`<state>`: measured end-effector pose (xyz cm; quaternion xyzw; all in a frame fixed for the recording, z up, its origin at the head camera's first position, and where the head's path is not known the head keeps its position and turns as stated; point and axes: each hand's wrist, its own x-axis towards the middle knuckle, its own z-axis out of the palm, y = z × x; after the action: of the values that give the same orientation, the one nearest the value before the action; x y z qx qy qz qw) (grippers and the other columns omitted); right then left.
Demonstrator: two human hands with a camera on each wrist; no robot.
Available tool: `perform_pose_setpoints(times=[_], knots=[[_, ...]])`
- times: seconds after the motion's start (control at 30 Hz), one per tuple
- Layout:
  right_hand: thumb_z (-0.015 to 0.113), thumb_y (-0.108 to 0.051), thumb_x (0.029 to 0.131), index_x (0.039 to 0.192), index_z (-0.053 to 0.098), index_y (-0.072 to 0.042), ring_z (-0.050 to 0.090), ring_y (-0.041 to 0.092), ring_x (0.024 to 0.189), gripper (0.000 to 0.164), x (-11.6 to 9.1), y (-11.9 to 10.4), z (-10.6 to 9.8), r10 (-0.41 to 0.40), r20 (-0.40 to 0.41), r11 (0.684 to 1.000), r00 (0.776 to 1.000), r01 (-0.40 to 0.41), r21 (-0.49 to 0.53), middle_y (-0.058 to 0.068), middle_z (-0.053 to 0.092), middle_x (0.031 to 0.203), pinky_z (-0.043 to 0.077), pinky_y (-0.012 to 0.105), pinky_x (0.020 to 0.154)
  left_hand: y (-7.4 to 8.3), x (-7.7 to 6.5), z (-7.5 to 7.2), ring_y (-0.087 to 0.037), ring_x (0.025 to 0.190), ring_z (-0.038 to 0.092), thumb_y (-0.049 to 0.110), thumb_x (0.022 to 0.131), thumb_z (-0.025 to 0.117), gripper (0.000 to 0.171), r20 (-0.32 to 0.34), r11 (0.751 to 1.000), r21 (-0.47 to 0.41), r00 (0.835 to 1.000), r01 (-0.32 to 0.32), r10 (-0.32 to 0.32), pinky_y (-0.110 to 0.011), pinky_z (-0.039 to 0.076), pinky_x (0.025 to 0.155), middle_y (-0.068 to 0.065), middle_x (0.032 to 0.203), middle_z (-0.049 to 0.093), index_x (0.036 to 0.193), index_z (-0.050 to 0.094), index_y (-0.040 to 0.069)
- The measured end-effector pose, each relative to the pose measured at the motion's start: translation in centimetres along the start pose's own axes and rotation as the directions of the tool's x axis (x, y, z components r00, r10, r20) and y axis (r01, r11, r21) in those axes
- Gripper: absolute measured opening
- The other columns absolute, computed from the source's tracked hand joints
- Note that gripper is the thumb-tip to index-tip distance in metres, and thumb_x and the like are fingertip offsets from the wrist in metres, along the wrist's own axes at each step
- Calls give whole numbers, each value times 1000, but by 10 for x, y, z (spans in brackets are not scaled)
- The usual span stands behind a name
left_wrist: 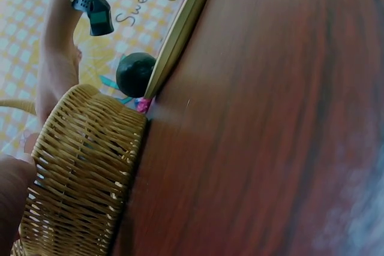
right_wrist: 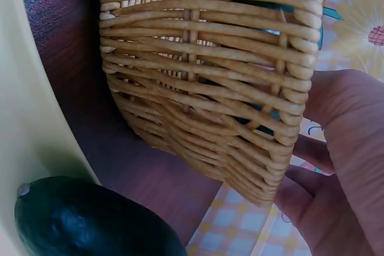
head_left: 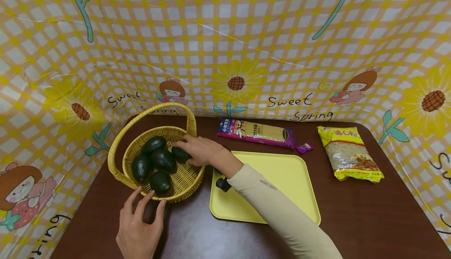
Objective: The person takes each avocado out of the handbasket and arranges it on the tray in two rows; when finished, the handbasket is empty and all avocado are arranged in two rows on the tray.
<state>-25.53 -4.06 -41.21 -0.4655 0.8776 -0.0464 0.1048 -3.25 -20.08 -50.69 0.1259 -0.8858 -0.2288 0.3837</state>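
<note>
Flower-printed checked cloth walls [head_left: 299, 20], dark table [head_left: 356, 220]

1. Head view, left of centre: the right-hand grip [head_left: 200, 149] partly covers one avocado [head_left: 180, 155].
2. Sleeve [head_left: 282, 208], cut off by the bottom edge, hides some of the yellow tray [head_left: 299, 188].
3. Right wrist view, lower left: another avocado [right_wrist: 90, 220], cut off below.
4. Yellow bag [head_left: 350, 153], right: smallest print illegible.

Right hand [head_left: 202, 151] gripping avocado [head_left: 179, 154] in wicker basket [head_left: 186, 177], left hand [head_left: 139, 224] at near rim [head_left: 173, 199] (fingers [head_left: 144, 203] spread), yellow tray [head_left: 282, 184] alongside
</note>
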Motion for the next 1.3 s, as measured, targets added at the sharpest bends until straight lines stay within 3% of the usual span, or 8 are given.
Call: perform_pose_setpoints(times=[0.57,0.9,1.3], knots=[[86,-29,96,169,38,-25,72,29,116,88,12,-3,-5,18,51,997,999,-13,-80,14,44,166,58,42,100,-2,3,2,-38,89,67,31,84,95,39,-10,1000,-5,1000,-28,28,-53,51,48,-14,137,69,116,83,12],[88,-42,92,172,31,-27,63,31,134,98,19,-7,1,66,115,988,991,-49,-147,14,41,169,55,45,106,-3,1,1,-38,93,68,32,85,95,39,-8,1000,-3,1000,-25,25,-55,52,49,-13,138,69,117,83,14],[88,-54,88,171,33,-24,62,29,135,103,18,-9,7,67,111,974,992,-40,-224,11,48,164,56,42,104,-3,1,1,-37,93,67,32,84,95,39,-7,1000,-7,1000,-23,23,-55,51,48,-11,139,69,118,83,16]])
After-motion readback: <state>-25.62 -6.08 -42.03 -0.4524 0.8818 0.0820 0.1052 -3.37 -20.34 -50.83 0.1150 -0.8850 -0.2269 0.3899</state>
